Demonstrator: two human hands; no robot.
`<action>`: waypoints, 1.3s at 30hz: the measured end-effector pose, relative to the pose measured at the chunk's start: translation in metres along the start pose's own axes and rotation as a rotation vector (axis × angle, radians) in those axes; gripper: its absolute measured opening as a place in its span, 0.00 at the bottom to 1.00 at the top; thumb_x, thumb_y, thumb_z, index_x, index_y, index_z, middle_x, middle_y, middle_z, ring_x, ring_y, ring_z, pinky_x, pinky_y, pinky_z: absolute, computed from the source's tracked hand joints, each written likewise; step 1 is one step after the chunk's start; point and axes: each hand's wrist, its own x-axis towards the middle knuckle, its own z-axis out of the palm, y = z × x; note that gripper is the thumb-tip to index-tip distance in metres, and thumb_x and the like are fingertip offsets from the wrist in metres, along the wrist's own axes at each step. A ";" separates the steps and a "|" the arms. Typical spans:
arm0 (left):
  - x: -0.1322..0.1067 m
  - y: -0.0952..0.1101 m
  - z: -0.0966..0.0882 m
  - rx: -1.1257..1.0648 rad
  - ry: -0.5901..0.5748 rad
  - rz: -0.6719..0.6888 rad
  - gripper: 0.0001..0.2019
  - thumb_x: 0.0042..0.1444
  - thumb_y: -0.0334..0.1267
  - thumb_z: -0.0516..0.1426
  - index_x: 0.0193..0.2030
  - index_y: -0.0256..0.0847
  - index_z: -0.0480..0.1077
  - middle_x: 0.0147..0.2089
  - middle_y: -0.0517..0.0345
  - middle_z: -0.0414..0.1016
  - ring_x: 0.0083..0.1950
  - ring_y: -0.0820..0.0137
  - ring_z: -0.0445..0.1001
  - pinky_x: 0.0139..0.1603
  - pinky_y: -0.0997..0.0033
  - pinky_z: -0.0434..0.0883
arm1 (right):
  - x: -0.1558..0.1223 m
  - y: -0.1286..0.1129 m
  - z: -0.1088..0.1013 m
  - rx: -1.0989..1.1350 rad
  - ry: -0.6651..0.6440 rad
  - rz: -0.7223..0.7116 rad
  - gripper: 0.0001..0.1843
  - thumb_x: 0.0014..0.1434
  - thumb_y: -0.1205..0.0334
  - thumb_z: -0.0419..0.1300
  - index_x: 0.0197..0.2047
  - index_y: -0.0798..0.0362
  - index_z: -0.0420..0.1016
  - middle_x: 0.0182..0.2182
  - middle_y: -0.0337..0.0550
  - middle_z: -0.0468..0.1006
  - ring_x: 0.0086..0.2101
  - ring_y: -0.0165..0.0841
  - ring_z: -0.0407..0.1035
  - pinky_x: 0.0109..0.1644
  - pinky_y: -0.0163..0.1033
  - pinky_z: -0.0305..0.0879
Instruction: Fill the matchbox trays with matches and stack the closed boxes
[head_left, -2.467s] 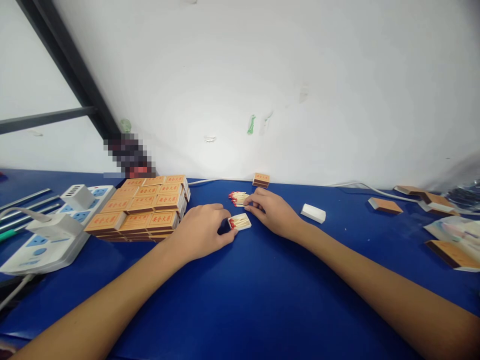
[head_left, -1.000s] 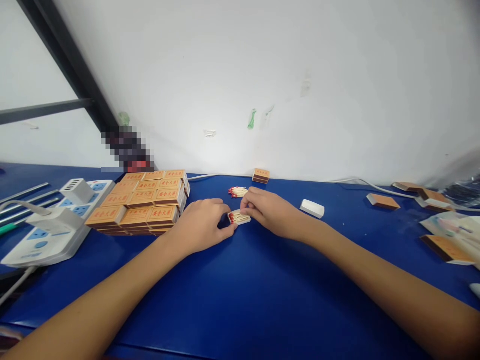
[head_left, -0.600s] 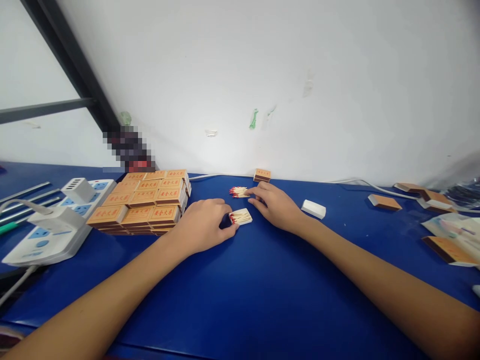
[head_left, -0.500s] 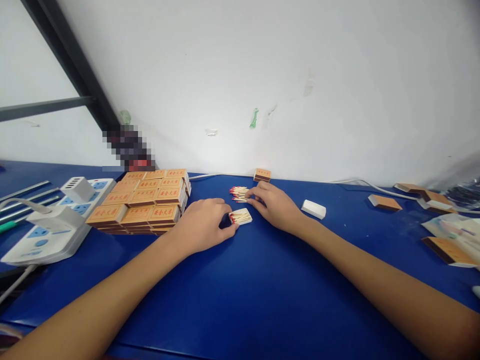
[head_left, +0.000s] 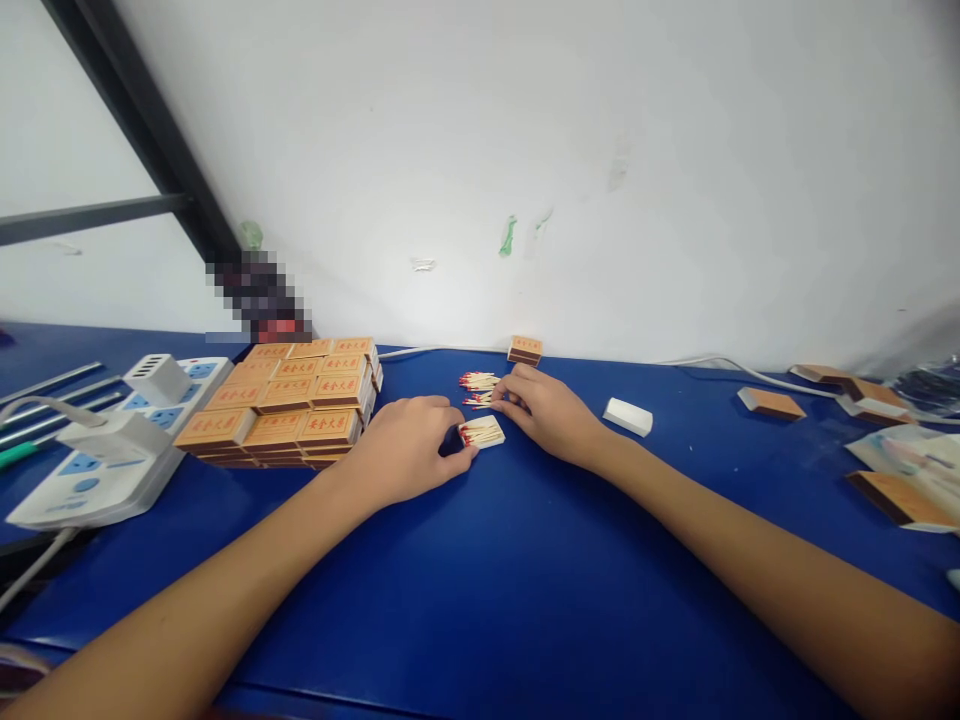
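Observation:
My left hand point(head_left: 412, 450) has thumb and fingers around the left end of a small white matchbox tray point(head_left: 495, 440), which lies on the table with red-headed matches in it. Just behind the tray, my right hand point(head_left: 544, 412) pinches the ends of a few matches point(head_left: 478, 400). Those lie slightly apart from a small pile of matches point(head_left: 478, 381) with red tips pointing left. A closed matchbox point(head_left: 525, 349) sits by the wall beyond my right hand. To the right of that hand is a white tray-like piece point(head_left: 628, 417), its inside not visible.
Stacked matchboxes point(head_left: 281, 405) stand left of my left hand. Farther left is a power strip point(head_left: 124, 480) with plugs and cables. More matchboxes point(head_left: 772, 403) and a plastic bag point(head_left: 907, 458) lie on the right of the blue table point(head_left: 540, 590). A white wall point(head_left: 480, 150) bounds the back.
My right hand has shifted slightly toward me, and a few matches now lie apart from the pile at its fingertips. My left hand stays at the tray.

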 end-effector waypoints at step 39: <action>0.001 -0.001 -0.001 0.021 -0.007 0.005 0.13 0.65 0.47 0.58 0.44 0.42 0.80 0.40 0.55 0.80 0.38 0.65 0.77 0.35 0.66 0.65 | -0.014 -0.045 -0.029 -0.382 -0.191 -0.132 0.06 0.74 0.65 0.55 0.45 0.54 0.72 0.43 0.46 0.74 0.36 0.35 0.70 0.33 0.39 0.57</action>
